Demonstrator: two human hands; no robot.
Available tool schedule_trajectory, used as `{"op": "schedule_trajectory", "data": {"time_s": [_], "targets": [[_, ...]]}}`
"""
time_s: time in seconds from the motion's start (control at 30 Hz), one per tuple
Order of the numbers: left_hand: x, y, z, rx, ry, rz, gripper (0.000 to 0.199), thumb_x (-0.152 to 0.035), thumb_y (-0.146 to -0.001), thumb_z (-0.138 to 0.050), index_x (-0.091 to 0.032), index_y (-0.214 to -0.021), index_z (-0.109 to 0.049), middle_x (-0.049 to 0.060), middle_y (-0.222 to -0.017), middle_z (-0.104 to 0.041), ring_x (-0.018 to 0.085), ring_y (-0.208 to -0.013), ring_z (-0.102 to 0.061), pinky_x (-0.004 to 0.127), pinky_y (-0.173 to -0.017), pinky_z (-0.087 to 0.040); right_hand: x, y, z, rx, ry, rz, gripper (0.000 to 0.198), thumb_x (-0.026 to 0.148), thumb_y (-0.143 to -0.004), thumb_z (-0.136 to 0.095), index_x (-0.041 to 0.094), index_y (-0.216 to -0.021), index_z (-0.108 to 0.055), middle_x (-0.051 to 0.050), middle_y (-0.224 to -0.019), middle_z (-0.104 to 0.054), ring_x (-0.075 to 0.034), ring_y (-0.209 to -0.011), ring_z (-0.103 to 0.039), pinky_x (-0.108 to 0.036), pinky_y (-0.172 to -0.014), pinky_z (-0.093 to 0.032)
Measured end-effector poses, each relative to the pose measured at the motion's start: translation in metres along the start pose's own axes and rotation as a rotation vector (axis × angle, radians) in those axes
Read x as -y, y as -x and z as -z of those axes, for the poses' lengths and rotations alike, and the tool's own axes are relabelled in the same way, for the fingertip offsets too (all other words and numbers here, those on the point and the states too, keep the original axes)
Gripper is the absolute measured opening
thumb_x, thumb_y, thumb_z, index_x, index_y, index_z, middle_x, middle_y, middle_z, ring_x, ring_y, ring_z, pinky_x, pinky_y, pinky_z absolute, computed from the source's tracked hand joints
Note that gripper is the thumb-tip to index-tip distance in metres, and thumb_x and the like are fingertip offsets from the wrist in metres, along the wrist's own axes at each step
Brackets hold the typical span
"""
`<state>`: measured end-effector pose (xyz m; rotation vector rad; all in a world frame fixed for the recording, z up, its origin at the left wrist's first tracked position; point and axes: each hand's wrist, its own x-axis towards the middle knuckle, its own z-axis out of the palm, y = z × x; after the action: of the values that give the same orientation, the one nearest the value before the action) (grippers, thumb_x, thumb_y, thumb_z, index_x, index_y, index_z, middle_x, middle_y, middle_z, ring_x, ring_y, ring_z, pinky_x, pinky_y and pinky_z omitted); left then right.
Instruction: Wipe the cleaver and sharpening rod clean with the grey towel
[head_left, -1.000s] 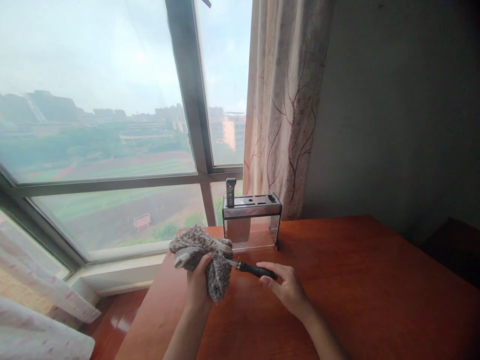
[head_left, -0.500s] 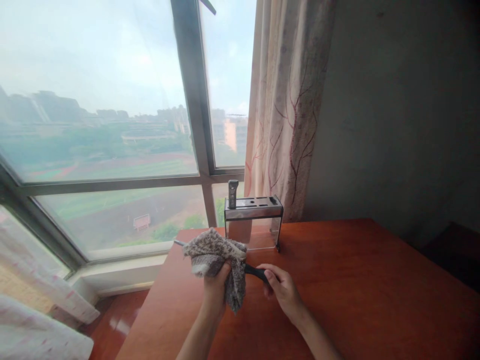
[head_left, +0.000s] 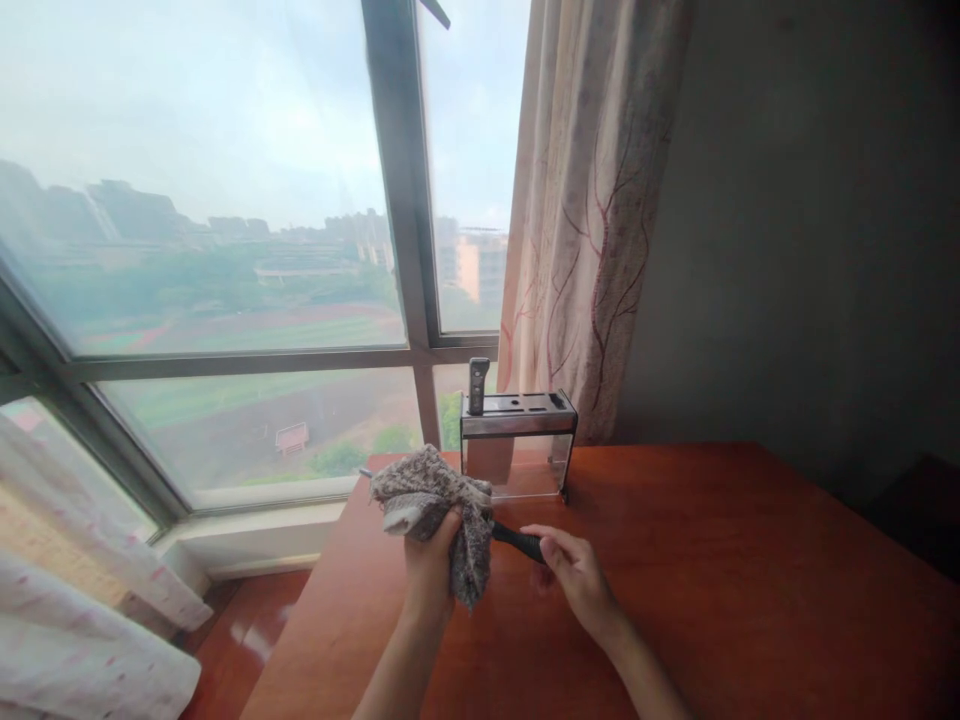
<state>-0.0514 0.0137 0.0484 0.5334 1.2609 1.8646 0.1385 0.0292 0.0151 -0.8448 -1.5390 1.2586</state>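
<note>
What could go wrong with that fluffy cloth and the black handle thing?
The metal tip pokes out past the cloth, so it might scratch something. The left hand grips that cloth, which hides whatever lies between tip and handle; if that's sharp, a slip could hurt. The right hand holds the black handle by its end, so it might twist loose.

the gray cloth hides most of the tool's shaft.

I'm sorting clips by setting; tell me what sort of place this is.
Likely an upper-floor room in a home: a branch-patterned curtain hangs by a large window looking down on greenery, with a reddish-brown table nearby.
</note>
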Motion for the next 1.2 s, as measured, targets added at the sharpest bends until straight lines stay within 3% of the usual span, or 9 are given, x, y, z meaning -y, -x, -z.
{"op": "schedule_trajectory", "data": {"time_s": [0.1, 0.2, 0.33, 0.47, 0.53, 0.63, 0.83, 1.03, 1.2], "targets": [[-0.006, -0.002, 0.002, 0.003, 0.052, -0.017, 0.043, -0.03, -0.061, -0.08, -0.013, -0.096, -0.063, 0.005, -0.085, -0.07, 0.021, -0.074, -0.067, 0.03, -0.064, -0.055, -0.001, 0.0, 0.004, -0.012, -0.101, -0.077, 0.054, 0.057, -0.093, -0.039, 0.014, -0.102, -0.07, -0.001, -0.046, -0.059, -0.013, -0.037, -0.05, -0.022, -0.039, -0.038], [-0.012, -0.007, 0.005, -0.015, 0.086, -0.052, 0.042, -0.028, -0.06, -0.08, -0.013, -0.096, -0.064, 0.004, -0.084, -0.07, 0.021, -0.078, -0.068, 0.031, -0.07, -0.056, -0.001, -0.002, 0.01, -0.038, -0.12, -0.071, 0.051, 0.056, -0.092, -0.041, 0.015, -0.103, -0.07, -0.002, -0.051, -0.063, -0.014, -0.041, -0.053, -0.023, -0.042, -0.041], [-0.02, -0.012, 0.007, -0.044, 0.107, -0.074, 0.04, -0.027, -0.059, -0.08, -0.015, -0.093, -0.064, 0.0, -0.076, -0.069, 0.018, -0.068, -0.067, 0.031, -0.066, -0.057, 0.0, -0.006, 0.019, -0.095, -0.052, -0.002, 0.031, 0.045, -0.082, -0.066, 0.022, -0.102, -0.071, -0.007, -0.089, -0.074, -0.02, -0.077, -0.068, -0.028, -0.07, -0.053], [-0.023, -0.014, 0.008, -0.077, 0.132, -0.095, 0.037, -0.024, -0.059, -0.08, -0.015, -0.091, -0.064, 0.002, -0.082, -0.07, 0.017, -0.065, -0.066, 0.026, -0.057, -0.055, 0.001, -0.008, 0.025, -0.119, -0.023, 0.059, 0.025, 0.037, -0.076, -0.073, 0.024, -0.097, -0.073, -0.006, -0.108, -0.071, -0.024, -0.105, -0.063, -0.033, -0.091, -0.048], [-0.023, -0.014, 0.008, -0.084, 0.135, -0.104, 0.037, -0.023, -0.06, -0.079, -0.015, -0.092, -0.064, 0.002, -0.085, -0.07, 0.017, -0.07, -0.067, 0.024, -0.059, -0.055, 0.001, -0.008, 0.026, -0.139, -0.029, 0.039, 0.026, 0.038, -0.076, -0.073, 0.024, -0.098, -0.073, -0.006, -0.104, -0.072, -0.024, -0.099, -0.065, -0.032, -0.086, -0.05], [-0.024, -0.014, 0.009, -0.065, 0.129, -0.09, 0.036, -0.024, -0.061, -0.079, -0.015, -0.093, -0.065, 0.002, -0.084, -0.071, 0.017, -0.071, -0.067, 0.026, -0.062, -0.055, 0.001, -0.007, 0.025, -0.17, -0.062, -0.018, 0.03, 0.043, -0.08, -0.068, 0.022, -0.101, -0.071, -0.005, -0.083, -0.072, -0.018, -0.073, -0.065, -0.028, -0.068, -0.051], [-0.026, -0.016, 0.01, -0.07, 0.129, -0.118, 0.038, -0.024, -0.063, -0.078, -0.014, -0.097, -0.066, 0.003, -0.089, -0.072, 0.018, -0.077, -0.067, 0.027, -0.068, -0.055, 0.004, -0.007, 0.025, -0.203, -0.173, -0.06, 0.043, 0.053, -0.088, -0.053, 0.014, -0.098, -0.069, -0.003, -0.059, -0.064, -0.013, -0.048, -0.054, -0.023, -0.045, -0.041], [-0.03, -0.015, 0.009, -0.086, 0.136, -0.128, 0.032, -0.022, -0.065, -0.077, -0.015, -0.094, -0.066, 0.002, -0.085, -0.072, 0.017, -0.073, -0.068, 0.025, -0.065, -0.055, 0.004, -0.009, 0.033, -0.335, -0.193, -0.077, 0.044, 0.054, -0.081, -0.062, 0.015, -0.1, -0.07, -0.004, -0.067, -0.068, -0.015, -0.054, -0.058, -0.024, -0.049, -0.043], [-0.032, -0.018, 0.011, -0.08, 0.142, -0.158, 0.031, -0.021, -0.066, -0.075, -0.015, -0.094, -0.064, 0.001, -0.076, -0.07, 0.019, -0.069, -0.068, 0.028, -0.063, -0.056, 0.002, -0.009, 0.036, -0.375, -0.156, -0.021, 0.037, 0.044, -0.077, -0.071, 0.02, -0.105, -0.07, -0.005, -0.092, -0.071, -0.016, -0.07, -0.061, -0.027, -0.063, -0.047]]}}
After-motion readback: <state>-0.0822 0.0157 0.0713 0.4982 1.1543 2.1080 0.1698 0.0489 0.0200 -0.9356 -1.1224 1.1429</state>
